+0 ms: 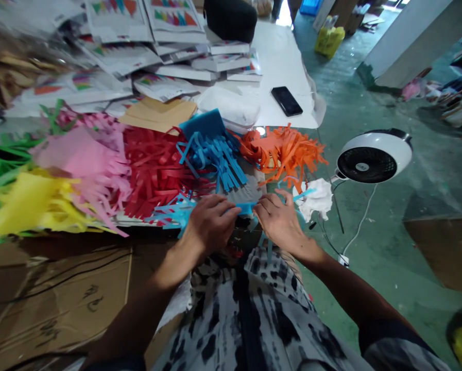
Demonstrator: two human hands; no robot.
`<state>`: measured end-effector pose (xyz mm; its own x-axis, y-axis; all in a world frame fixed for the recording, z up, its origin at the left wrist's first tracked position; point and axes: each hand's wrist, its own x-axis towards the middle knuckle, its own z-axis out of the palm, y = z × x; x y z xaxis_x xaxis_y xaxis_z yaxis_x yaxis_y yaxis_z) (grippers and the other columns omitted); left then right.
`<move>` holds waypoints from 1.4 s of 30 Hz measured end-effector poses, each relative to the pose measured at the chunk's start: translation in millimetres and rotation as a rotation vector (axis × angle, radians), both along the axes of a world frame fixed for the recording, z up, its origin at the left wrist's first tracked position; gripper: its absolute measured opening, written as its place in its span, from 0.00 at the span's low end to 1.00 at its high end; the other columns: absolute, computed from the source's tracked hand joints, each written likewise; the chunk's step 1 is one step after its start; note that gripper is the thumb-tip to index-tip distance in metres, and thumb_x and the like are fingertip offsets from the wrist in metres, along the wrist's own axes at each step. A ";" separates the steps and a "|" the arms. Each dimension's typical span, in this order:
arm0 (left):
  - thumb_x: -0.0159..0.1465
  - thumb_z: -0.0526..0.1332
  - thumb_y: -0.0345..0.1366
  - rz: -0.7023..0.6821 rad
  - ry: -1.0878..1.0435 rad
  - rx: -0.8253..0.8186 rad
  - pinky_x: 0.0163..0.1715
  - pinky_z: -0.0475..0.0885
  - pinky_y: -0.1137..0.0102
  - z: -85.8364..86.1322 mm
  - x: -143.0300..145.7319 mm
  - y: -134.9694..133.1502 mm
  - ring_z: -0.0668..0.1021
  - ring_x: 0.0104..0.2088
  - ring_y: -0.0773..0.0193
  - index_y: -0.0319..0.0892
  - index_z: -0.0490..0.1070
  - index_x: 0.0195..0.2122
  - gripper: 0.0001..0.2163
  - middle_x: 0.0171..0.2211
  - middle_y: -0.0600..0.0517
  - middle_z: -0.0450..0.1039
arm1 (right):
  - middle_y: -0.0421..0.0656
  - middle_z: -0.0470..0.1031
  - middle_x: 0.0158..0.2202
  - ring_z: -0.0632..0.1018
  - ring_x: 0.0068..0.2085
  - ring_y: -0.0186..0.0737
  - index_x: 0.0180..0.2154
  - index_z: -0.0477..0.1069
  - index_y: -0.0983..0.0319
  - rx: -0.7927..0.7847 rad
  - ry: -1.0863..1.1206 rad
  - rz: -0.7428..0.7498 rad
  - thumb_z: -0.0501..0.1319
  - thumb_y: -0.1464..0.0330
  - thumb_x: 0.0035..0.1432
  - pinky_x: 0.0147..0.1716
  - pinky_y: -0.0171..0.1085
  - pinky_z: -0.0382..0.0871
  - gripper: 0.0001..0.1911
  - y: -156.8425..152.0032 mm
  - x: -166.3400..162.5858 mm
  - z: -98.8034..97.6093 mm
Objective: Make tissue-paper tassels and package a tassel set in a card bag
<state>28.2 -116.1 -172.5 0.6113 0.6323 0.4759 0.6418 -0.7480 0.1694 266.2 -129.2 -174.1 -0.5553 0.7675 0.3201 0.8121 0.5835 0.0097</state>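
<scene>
Left hand [211,221] and right hand [279,219] pinch a light-blue paper strip [246,208] beside fringed paper piles [153,170].

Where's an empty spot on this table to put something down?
The white sheet around the black phone is bare, right of the stacked packets. A small grey patch shows between the blue strips and orange strips. Everywhere left, cut paper piles crowd it.

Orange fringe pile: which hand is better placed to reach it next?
Right, probably. The right hand sits just short of the orange fringe pile; the left hand is nearer the blue fringe. Both pinch the light blue strip.
</scene>
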 end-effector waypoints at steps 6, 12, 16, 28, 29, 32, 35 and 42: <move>0.63 0.67 0.27 -0.077 0.079 -0.114 0.42 0.75 0.60 -35.0 2.5 8.6 0.78 0.43 0.54 0.42 0.76 0.49 0.14 0.45 0.45 0.80 | 0.47 0.81 0.42 0.74 0.51 0.48 0.42 0.77 0.62 -0.112 0.031 0.012 0.57 0.66 0.73 0.61 0.52 0.51 0.11 2.2 2.5 11.9; 0.71 0.62 0.34 -0.025 0.013 -0.077 0.39 0.74 0.64 -24.2 4.0 10.8 0.78 0.40 0.58 0.43 0.79 0.43 0.06 0.39 0.47 0.80 | 0.44 0.82 0.41 0.74 0.51 0.47 0.40 0.77 0.60 -0.082 0.004 0.039 0.57 0.71 0.73 0.63 0.53 0.49 0.10 4.2 0.8 8.9; 0.72 0.62 0.37 -0.023 0.000 -0.096 0.39 0.74 0.64 -19.2 9.1 11.4 0.78 0.40 0.58 0.43 0.80 0.43 0.08 0.39 0.47 0.81 | 0.47 0.81 0.42 0.75 0.51 0.48 0.41 0.76 0.63 -0.084 -0.007 0.003 0.56 0.73 0.72 0.63 0.52 0.51 0.10 7.8 -1.8 5.6; 0.72 0.61 0.36 -0.001 -0.010 0.013 0.37 0.71 0.68 -26.8 5.8 16.0 0.77 0.38 0.61 0.43 0.79 0.41 0.07 0.38 0.50 0.81 | 0.43 0.82 0.42 0.74 0.52 0.45 0.41 0.77 0.59 -0.060 -0.008 0.054 0.57 0.70 0.73 0.66 0.52 0.46 0.10 8.0 1.5 12.8; 0.72 0.61 0.38 0.006 -0.003 0.007 0.37 0.71 0.67 -24.4 6.7 15.7 0.77 0.38 0.61 0.44 0.80 0.41 0.08 0.37 0.50 0.81 | 0.43 0.81 0.41 0.74 0.51 0.45 0.40 0.76 0.59 -0.047 -0.013 0.048 0.56 0.72 0.73 0.66 0.52 0.46 0.11 9.0 0.9 11.5; 0.72 0.62 0.41 0.022 0.034 -0.011 0.37 0.72 0.66 -19.6 9.6 13.5 0.77 0.38 0.59 0.43 0.80 0.43 0.09 0.38 0.48 0.81 | 0.45 0.81 0.40 0.74 0.51 0.45 0.39 0.76 0.61 -0.052 0.005 0.026 0.55 0.72 0.73 0.65 0.51 0.48 0.11 11.1 -1.7 11.5; 0.70 0.62 0.34 0.024 0.057 -0.015 0.37 0.72 0.64 -21.6 11.7 10.4 0.78 0.39 0.57 0.42 0.80 0.45 0.07 0.39 0.46 0.80 | 0.45 0.81 0.41 0.74 0.51 0.47 0.42 0.76 0.61 -0.085 0.033 0.033 0.55 0.70 0.73 0.65 0.52 0.48 0.11 10.7 -4.2 15.0; 0.71 0.61 0.32 0.086 -0.010 -0.105 0.37 0.71 0.65 -22.2 -1.7 0.6 0.78 0.39 0.58 0.44 0.80 0.42 0.07 0.39 0.48 0.81 | 0.44 0.81 0.39 0.73 0.50 0.47 0.41 0.77 0.59 -0.192 0.072 -0.011 0.56 0.66 0.74 0.64 0.52 0.48 0.12 8.2 2.8 12.3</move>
